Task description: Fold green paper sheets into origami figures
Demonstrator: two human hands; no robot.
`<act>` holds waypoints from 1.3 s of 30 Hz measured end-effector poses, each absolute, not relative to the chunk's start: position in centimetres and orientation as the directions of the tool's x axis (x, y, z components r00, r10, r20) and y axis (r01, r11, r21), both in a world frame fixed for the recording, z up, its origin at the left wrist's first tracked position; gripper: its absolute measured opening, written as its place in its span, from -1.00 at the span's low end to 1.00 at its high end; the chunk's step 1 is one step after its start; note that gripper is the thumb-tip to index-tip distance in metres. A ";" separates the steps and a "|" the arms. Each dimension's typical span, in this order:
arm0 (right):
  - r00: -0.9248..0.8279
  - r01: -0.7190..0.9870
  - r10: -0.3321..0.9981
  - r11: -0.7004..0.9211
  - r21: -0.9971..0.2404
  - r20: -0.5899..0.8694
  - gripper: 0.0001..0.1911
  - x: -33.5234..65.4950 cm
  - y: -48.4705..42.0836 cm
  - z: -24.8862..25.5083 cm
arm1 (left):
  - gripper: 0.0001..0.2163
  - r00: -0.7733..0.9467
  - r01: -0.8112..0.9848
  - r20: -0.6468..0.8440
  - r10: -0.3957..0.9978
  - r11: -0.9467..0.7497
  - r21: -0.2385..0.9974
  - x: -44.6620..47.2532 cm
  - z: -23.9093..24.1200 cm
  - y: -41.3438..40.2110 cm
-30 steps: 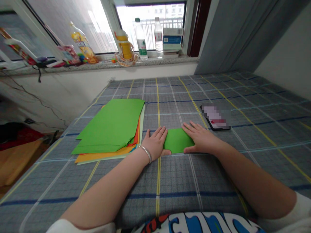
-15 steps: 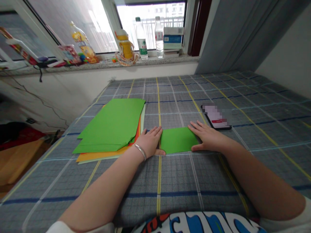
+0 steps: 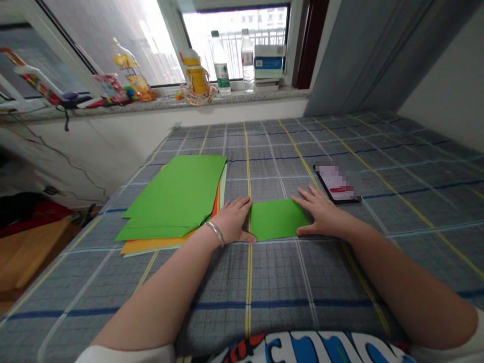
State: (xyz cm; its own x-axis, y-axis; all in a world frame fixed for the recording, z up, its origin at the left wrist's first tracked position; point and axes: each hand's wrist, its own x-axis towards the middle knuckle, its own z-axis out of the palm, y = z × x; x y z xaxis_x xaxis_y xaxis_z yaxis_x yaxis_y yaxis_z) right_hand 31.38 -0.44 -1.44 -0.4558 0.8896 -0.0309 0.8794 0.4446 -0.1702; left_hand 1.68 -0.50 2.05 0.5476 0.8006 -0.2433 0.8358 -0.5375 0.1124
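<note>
A small green rectangle of paper (image 3: 279, 219) lies flat on the plaid cloth (image 3: 280, 282) in front of me. At its left edge rests my left hand (image 3: 233, 219), thumb and fingers apart, a silver bangle on the wrist. My right hand (image 3: 317, 210) touches the right edge, its fingers spread over the corner and the thumb near the lower side. Neither hand grips the paper. Left of my left hand is a stack of coloured paper (image 3: 176, 196), green on top, with orange, red and pale sheets showing beneath.
A phone (image 3: 336, 183) lies beyond my right hand, its screen blurred. Along the windowsill (image 3: 162, 105) stand a yellow cup (image 3: 197, 78), clear bottles (image 3: 221, 65), a juice bottle (image 3: 132, 73) and boxes (image 3: 268, 63). A grey curtain (image 3: 351, 60) hangs at the right.
Both hands stay at the ends of the green paper. The fingers of my right hand have lifted and spread slightly; the view has shifted a little.
</note>
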 end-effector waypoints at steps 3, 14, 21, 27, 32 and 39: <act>-0.472 0.867 0.881 0.462 -0.189 -0.011 0.04 30.7 -0.6 -1.5 | 0.10 0.539 0.843 -0.251 0.804 -0.515 0.158 2.0 1.8 -0.4; -0.573 0.789 0.816 0.574 -0.217 0.076 -0.08 30.0 -1.0 -1.9 | -0.58 0.861 0.489 0.078 0.502 -0.860 0.146 5.2 1.0 -1.8; -0.684 0.646 0.710 0.697 -0.310 0.171 -0.56 29.4 -1.5 -0.5 | -0.83 0.890 0.454 0.075 0.449 -0.889 -0.062 6.1 1.5 -2.8; -0.757 0.485 0.602 0.779 -0.398 0.255 -0.91 28.5 -2.0 0.5 | -0.81 0.868 0.484 0.185 0.460 -0.869 -0.107 6.1 1.3 -2.9; -0.744 0.492 0.606 0.781 -0.385 0.281 -0.90 27.7 -2.5 1.0 | -0.81 0.848 0.511 0.208 0.487 -0.855 -0.082 5.9 1.1 -2.6; -0.673 0.603 0.680 0.732 -0.318 0.291 -0.96 27.0 -3.0 1.0 | -0.80 0.795 0.589 0.193 0.576 -0.808 -0.016 5.8 1.3 -2.5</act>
